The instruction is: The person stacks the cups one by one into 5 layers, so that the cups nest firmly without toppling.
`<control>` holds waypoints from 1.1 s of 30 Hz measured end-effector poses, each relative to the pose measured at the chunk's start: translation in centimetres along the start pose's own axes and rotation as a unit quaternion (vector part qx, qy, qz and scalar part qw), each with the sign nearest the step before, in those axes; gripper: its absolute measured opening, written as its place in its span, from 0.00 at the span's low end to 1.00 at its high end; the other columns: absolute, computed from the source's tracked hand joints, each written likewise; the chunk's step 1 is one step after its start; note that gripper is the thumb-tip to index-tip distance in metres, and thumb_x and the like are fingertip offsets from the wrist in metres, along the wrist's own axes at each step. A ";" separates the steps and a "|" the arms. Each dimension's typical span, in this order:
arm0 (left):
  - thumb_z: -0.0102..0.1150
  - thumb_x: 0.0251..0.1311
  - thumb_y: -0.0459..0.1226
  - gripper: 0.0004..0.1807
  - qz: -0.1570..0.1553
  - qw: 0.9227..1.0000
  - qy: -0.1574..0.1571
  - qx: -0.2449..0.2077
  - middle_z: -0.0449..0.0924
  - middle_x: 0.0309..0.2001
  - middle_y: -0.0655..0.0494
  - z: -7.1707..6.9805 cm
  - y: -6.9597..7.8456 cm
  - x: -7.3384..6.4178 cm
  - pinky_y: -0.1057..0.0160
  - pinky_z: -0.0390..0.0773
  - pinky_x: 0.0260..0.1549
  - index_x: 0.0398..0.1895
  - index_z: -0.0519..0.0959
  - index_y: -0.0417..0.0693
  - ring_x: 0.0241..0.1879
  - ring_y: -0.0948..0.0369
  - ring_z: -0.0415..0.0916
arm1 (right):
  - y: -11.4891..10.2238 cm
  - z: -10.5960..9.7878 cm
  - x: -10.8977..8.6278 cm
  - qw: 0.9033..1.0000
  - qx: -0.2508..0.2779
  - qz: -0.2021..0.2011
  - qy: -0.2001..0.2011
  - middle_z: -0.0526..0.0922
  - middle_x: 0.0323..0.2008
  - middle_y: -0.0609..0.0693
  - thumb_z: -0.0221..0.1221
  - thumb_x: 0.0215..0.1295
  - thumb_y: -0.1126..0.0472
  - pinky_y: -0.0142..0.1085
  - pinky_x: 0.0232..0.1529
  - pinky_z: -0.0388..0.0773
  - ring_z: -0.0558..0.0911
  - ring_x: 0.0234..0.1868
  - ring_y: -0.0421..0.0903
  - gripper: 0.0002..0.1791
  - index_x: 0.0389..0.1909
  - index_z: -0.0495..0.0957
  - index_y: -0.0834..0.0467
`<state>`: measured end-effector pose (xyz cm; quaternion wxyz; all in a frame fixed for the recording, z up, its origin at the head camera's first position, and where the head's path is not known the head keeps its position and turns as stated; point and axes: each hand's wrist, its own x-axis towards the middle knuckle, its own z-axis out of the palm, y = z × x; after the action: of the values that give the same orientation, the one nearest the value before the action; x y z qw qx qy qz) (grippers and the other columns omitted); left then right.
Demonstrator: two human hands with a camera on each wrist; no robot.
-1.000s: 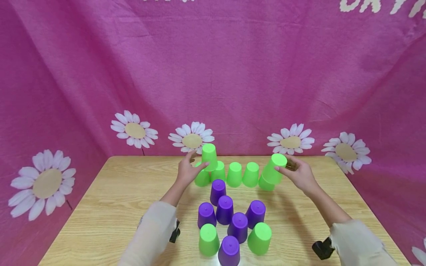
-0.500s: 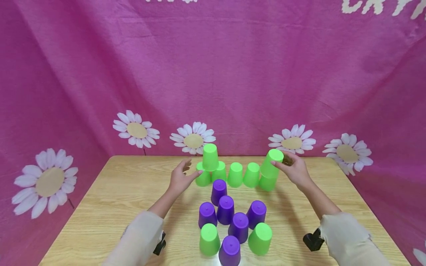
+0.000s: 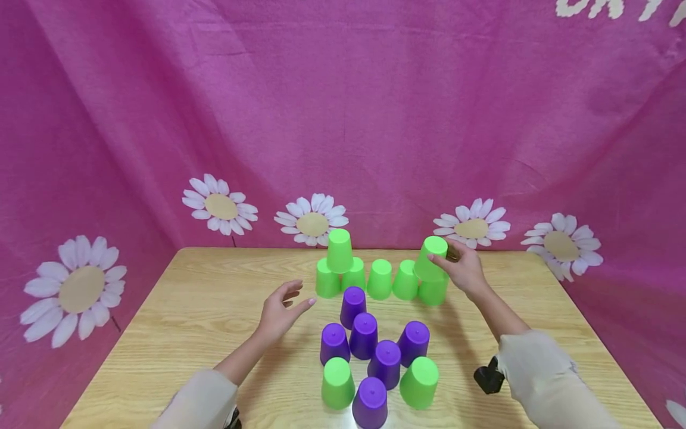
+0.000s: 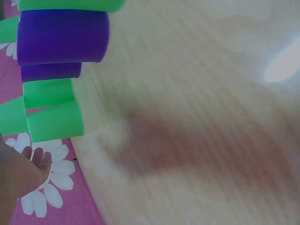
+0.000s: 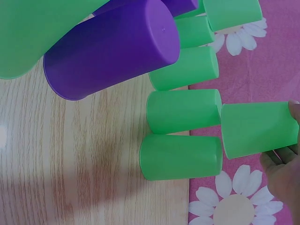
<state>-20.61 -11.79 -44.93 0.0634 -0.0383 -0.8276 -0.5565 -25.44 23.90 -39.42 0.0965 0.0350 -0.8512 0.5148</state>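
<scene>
My right hand (image 3: 464, 269) grips an upside-down green cup (image 5: 259, 127) between thumb and fingers. That cup sits over the tops of the two rightmost cups of the back row, a green cup (image 5: 183, 157) and its neighbour (image 5: 183, 110). At the row's left end, another green cup (image 3: 340, 251) stands bridged on two green cups, a left one (image 3: 327, 280) and a right one (image 3: 354, 275). A single green cup (image 3: 380, 280) stands mid-row. My left hand (image 3: 280, 314) hovers left of the cups, fingers loosely spread and holding nothing; the left wrist view shows it too.
Several upside-down purple cups, such as a front one (image 3: 370, 403), stand nearer me on the wooden table (image 3: 177, 333). Two green cups, left (image 3: 337, 384) and right (image 3: 420, 384), flank them. A pink cloth (image 3: 343, 119) with daisies hangs behind the table.
My left hand has let go of the bridged green cup and drawn back toward me to the left. My right hand has shifted its green cup left, from over the end cup to between two cups.
</scene>
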 end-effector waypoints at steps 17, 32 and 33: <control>0.65 0.51 0.34 0.24 -0.011 0.999 -0.025 -0.032 0.76 0.53 0.40 -0.6 -1.3 -4.9 0.49 0.74 0.54 0.52 0.73 0.36 0.54 0.46 0.73 | 0.2 0.6 0.9 0.999 0.013 0.036 0.006 0.69 0.60 0.69 0.57 0.63 0.62 0.47 0.64 0.67 0.69 0.62 0.59 0.30 0.63 0.62 0.69; 0.68 0.47 0.33 0.24 -0.050 0.994 -0.053 -0.075 0.78 0.51 0.43 0.0 -1.8 -8.7 0.62 0.77 0.50 0.50 0.76 0.37 0.51 0.51 0.74 | 0.3 1.1 1.4 0.999 0.020 0.039 0.012 0.69 0.60 0.69 0.58 0.62 0.63 0.46 0.65 0.66 0.69 0.63 0.59 0.29 0.62 0.63 0.69; 0.68 0.47 0.33 0.23 -0.041 0.995 -0.056 -0.069 0.78 0.51 0.44 0.1 -1.8 -8.9 0.60 0.77 0.51 0.49 0.76 0.38 0.51 0.52 0.75 | 0.4 1.1 1.4 0.999 0.021 0.038 0.013 0.70 0.59 0.69 0.58 0.62 0.64 0.46 0.64 0.67 0.69 0.62 0.59 0.29 0.62 0.63 0.69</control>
<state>-12.05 -12.36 -47.92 -0.0085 -0.0396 -0.7902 -0.6116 -27.00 23.16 -39.94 0.0872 -0.0027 -0.8396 0.5361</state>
